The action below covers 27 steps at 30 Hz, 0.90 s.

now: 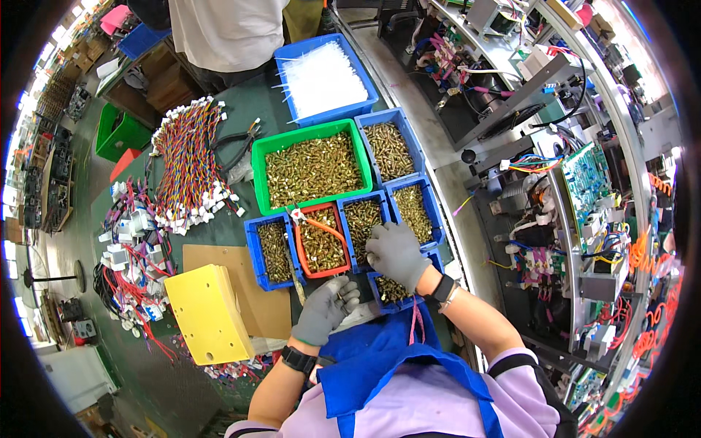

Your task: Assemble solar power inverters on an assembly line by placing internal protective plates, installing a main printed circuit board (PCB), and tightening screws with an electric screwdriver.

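My right hand [396, 253], in a grey glove, reaches down into a small blue bin [434, 261] of brass screws at the near right of the bin cluster; whether it pinches any screws is hidden. My left hand [326, 306], also gloved grey, is closed near the table's front edge just below the orange bin [322, 244] of screws, and I cannot tell if it holds anything. A large green bin [312, 168] full of brass screws stands behind the small ones.
More blue screw bins [391, 150] and a blue bin of white cable ties [326, 78] stand further back. Bundles of coloured wires [188, 168] lie left, with a yellow block [208, 314] on cardboard. An open machine chassis [577, 219] is right. Another person [226, 29] stands opposite.
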Each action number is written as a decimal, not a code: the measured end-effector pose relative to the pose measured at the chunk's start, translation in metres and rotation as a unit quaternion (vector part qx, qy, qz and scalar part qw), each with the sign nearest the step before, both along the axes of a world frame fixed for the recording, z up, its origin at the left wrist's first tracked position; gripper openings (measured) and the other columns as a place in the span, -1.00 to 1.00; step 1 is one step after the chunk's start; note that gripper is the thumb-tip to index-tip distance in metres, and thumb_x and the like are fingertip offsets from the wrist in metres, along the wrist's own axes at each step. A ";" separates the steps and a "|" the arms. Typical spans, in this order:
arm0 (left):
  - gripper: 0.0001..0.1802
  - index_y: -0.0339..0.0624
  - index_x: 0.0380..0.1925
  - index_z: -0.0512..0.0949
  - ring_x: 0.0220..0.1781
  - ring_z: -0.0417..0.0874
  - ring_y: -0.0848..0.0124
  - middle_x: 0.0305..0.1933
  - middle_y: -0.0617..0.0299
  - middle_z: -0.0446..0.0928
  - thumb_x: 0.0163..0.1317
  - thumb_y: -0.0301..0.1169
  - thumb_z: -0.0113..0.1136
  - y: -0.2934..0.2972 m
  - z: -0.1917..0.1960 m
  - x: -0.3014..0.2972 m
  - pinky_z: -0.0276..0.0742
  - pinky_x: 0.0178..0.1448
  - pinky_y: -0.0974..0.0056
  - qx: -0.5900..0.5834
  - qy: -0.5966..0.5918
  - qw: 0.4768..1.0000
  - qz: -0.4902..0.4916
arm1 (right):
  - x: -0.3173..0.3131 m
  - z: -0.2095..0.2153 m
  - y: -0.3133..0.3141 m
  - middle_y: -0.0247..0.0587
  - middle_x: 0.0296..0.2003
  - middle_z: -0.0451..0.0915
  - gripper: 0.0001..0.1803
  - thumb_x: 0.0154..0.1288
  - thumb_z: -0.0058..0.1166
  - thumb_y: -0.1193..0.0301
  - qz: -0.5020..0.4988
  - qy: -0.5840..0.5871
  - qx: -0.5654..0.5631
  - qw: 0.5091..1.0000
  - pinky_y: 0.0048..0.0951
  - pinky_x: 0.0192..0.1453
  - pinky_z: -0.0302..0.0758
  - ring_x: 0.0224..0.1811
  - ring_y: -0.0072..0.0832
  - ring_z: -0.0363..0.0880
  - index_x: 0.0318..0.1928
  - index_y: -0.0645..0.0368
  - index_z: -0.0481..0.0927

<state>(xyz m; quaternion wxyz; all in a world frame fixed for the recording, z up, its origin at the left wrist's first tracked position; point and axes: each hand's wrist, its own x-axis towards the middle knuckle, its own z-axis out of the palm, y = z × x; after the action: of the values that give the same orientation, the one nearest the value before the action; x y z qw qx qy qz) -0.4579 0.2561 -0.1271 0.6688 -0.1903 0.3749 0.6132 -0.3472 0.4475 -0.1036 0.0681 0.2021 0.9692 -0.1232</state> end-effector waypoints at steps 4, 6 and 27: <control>-0.71 -0.26 -0.02 0.43 -0.07 0.57 0.31 -0.09 0.12 0.51 0.33 -0.35 0.08 0.002 0.003 0.000 0.55 0.01 0.27 0.020 0.010 1.000 -0.009 | 0.019 0.003 -0.004 -0.21 -0.36 0.53 -0.87 0.05 0.20 0.31 -0.076 0.204 -0.151 0.964 -0.19 -0.19 0.45 -0.25 -0.21 0.52 -0.38 0.03 0.63; -0.71 -0.26 -0.02 0.43 -0.06 0.57 0.31 -0.08 0.12 0.51 0.33 -0.35 0.08 0.003 0.004 0.001 0.55 0.02 0.27 0.012 0.011 1.000 -0.009 | 0.025 0.005 -0.007 -0.17 -0.37 0.52 -0.86 0.09 0.19 0.31 -0.126 0.211 -0.207 0.947 -0.15 -0.17 0.45 -0.24 -0.16 0.52 -0.35 0.06 0.61; -0.75 -0.26 -0.08 0.46 -0.10 0.59 0.25 -0.10 0.08 0.54 0.29 -0.38 0.12 -0.001 -0.002 0.007 0.58 -0.05 0.21 0.000 0.007 1.000 -0.013 | -0.010 -0.016 0.006 -0.25 0.19 0.40 -0.53 0.00 0.11 0.46 -0.045 0.127 0.073 0.988 0.04 0.39 0.05 0.30 -0.23 0.27 0.02 -0.03 0.56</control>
<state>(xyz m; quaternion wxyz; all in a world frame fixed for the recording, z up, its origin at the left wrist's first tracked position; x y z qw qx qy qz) -0.4508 0.2548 -0.1292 0.6742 -0.1811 0.3821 0.6056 -0.3571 0.4539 -0.1198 -0.0756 0.2323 0.9664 -0.0795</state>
